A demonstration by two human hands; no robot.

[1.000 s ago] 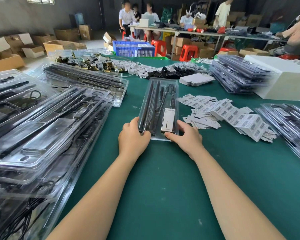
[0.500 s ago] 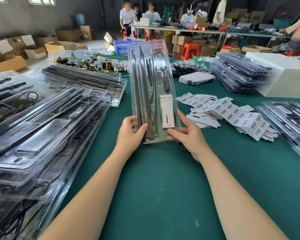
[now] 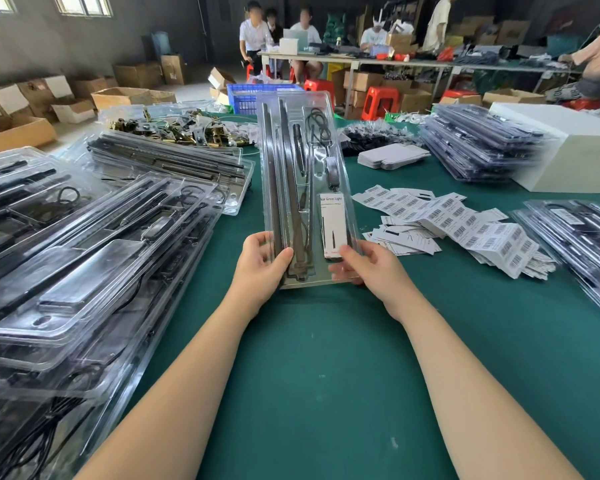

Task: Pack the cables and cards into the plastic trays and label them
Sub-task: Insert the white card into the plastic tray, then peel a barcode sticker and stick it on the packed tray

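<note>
Packed tray raised upright for a check before labelling

Left hand [image 3: 262, 263] and right hand [image 3: 368, 265] grip the bottom corners of the clear plastic tray [image 3: 300, 168], thumbs pinching its front, fingers curled behind; it stands tilted above the green table [image 3: 326, 375]. Cable [image 3: 321, 133] and card [image 3: 332, 223] sit inside. Best keep the grip low and even, confirm everything is seated, then take a barcode label [image 3: 465, 220] from just right

Bare green bench [image 3: 326, 375] lies open in front of you, between your forearms and toward the near edge. Left is walled by the stacked tray pile [image 3: 84, 271]; right is hemmed by the barcode labels [image 3: 465, 223] and another tray stack [image 3: 582, 237] beyond them
</note>
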